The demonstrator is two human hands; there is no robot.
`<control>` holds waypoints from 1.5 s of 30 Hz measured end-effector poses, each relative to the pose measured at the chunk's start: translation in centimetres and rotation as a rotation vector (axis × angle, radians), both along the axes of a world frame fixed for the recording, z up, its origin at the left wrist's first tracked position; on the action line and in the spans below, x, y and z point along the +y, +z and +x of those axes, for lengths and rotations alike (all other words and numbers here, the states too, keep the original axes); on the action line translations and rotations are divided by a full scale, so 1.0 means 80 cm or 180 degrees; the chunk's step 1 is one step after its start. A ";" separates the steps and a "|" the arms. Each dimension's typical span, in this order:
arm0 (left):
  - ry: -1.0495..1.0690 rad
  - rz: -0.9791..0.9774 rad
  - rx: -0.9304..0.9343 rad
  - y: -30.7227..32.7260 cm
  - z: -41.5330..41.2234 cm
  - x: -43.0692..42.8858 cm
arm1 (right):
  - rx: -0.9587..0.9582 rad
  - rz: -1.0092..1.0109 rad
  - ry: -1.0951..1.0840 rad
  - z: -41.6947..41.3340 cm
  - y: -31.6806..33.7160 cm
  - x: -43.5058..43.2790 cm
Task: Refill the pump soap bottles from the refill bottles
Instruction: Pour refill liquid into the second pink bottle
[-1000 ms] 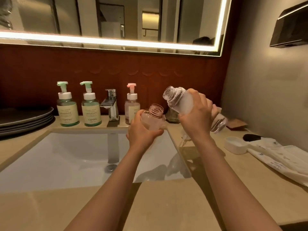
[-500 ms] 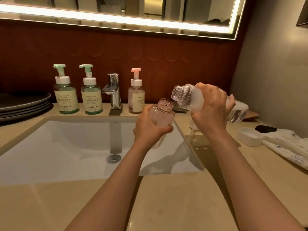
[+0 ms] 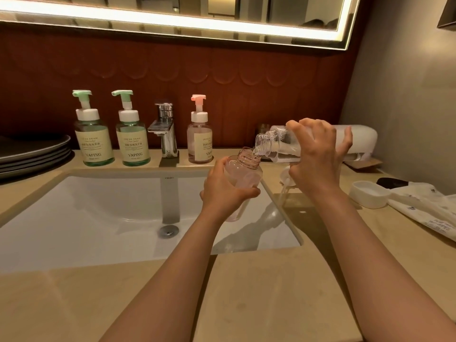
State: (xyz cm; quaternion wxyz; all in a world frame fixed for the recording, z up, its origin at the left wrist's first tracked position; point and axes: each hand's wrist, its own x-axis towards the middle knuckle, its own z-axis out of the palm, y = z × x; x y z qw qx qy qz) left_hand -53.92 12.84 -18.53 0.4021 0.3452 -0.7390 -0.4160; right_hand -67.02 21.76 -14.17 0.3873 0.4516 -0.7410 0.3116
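My left hand (image 3: 225, 190) grips an open pink soap bottle (image 3: 244, 170) with its pump off, held over the right side of the sink (image 3: 103, 211). My right hand (image 3: 318, 156) holds a clear refill bottle (image 3: 274, 141) tipped on its side, its open threaded mouth just above and touching the rim of the pink bottle's neck. Clear liquid lies along the lower side of the refill bottle. A white pump head (image 3: 287, 178) lies on the counter behind my right wrist, mostly hidden. Two green pump bottles (image 3: 93, 134) (image 3: 133, 134) and a pink pump bottle (image 3: 199, 137) stand behind the sink.
A chrome tap (image 3: 165, 129) stands between the green and pink bottles. Stacked grey plates (image 3: 32, 151) sit at the far left. A white cap or small dish (image 3: 369, 193), a plastic bag (image 3: 424, 208) and a dark object (image 3: 389, 182) lie on the counter at the right.
My right hand has tipped the refill bottle lower until it lies nearly level and brought its mouth down to the pink bottle's neck. The view has shifted downward.
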 end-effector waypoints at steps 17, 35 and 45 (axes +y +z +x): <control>0.0045 0.0069 -0.0098 0.000 0.002 0.000 | 0.0258 -0.0016 -0.0014 -0.002 -0.003 -0.004; 0.0049 0.0108 -0.0120 -0.003 0.003 -0.001 | 0.0472 -0.0019 -0.0080 -0.003 -0.006 -0.008; 0.0101 0.0131 -0.0152 -0.005 0.004 -0.003 | 0.0683 -0.0056 -0.0130 -0.005 -0.008 -0.012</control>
